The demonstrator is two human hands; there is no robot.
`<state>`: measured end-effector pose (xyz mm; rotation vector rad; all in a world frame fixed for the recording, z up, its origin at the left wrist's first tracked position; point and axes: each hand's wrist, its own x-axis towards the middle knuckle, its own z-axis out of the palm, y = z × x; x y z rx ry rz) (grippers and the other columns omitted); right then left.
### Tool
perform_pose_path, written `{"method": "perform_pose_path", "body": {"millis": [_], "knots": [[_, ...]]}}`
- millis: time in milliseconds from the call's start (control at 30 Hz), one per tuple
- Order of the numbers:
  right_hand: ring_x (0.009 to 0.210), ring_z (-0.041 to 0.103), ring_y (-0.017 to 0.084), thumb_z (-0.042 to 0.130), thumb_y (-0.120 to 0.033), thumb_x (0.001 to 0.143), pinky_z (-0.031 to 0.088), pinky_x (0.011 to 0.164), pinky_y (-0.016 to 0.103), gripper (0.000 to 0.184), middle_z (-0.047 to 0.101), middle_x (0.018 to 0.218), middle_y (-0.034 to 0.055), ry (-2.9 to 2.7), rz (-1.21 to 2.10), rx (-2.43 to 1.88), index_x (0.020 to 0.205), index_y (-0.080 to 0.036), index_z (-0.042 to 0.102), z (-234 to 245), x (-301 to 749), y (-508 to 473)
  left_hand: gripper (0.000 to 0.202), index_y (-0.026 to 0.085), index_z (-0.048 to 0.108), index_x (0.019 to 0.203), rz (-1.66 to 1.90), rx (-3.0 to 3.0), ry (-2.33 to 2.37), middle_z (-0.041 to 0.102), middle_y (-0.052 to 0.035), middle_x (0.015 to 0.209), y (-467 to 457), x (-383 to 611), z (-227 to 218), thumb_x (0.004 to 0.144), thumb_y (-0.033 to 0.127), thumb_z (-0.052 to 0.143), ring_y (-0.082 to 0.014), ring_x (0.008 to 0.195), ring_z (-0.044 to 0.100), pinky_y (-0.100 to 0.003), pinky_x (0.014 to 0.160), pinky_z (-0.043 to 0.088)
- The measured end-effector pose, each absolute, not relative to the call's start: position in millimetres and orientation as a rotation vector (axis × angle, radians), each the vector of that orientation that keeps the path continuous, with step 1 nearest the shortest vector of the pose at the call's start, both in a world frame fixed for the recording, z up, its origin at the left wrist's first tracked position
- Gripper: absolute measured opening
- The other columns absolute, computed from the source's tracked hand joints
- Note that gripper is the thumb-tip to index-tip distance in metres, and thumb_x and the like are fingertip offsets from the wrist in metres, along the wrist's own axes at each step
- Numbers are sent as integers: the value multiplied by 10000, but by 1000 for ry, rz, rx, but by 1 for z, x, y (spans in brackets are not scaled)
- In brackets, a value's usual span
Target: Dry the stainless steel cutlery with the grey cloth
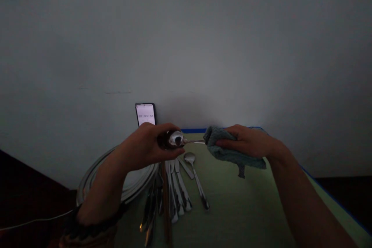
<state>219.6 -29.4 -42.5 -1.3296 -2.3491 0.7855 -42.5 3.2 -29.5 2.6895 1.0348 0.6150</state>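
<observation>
A shiny metal spoon is held level above the table, its bowl toward the left. My left hand curls around the bowl end, thumb and fingers closed on it. My right hand grips a grey-green cloth, which is wrapped over the far end of the spoon's handle and hides it. Below them, another spoon lies on the table, beside several table knives placed side by side.
A phone showing a timer leans against the wall. Round metal-rimmed plates or trays sit at the left, partly behind my left arm. Darker cutlery and a brown stick lie left of the knives on the green tabletop.
</observation>
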Motion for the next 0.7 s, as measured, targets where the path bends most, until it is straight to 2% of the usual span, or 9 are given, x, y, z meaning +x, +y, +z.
{"method": "perform_pose_path", "body": {"millis": [133, 300, 467, 700], "knots": [[564, 494, 92, 435, -420, 842, 379, 503, 198, 320, 593, 682, -9, -2340, 796, -1289, 800, -149, 599, -46, 211, -29, 315, 186, 622, 935, 630, 2672, 1014, 618, 26, 605, 1, -29, -33, 708, 403, 604, -78, 491, 524, -169, 486, 383], [557, 462, 87, 437, -371, 846, 361, 523, 204, 284, 557, 642, -17, -2414, 789, -1190, 776, -144, 592, -50, 197, -25, 271, 177, 629, 941, 519, 2691, 886, 617, 23, 596, 2, -8, -39, 695, 286, 595, -82, 495, 536, -167, 484, 371], [603, 501, 90, 434, -382, 851, 394, 561, 197, 289, 602, 734, -4, -2396, 892, -1148, 841, -145, 600, -48, 206, -23, 341, 175, 640, 949, 536, 2705, 984, 576, 29, 544, 6, -25, -34, 714, 415, 583, -80, 458, 487, -179, 468, 352], [618, 544, 113, 464, -430, 826, 411, 550, 202, 324, 624, 735, 6, -2311, 890, -1317, 840, -141, 610, -45, 220, -27, 287, 176, 662, 907, 645, 2829, 985, 615, -6, 661, 8, -37, -33, 768, 388, 527, -92, 534, 492, -194, 509, 349]]}}
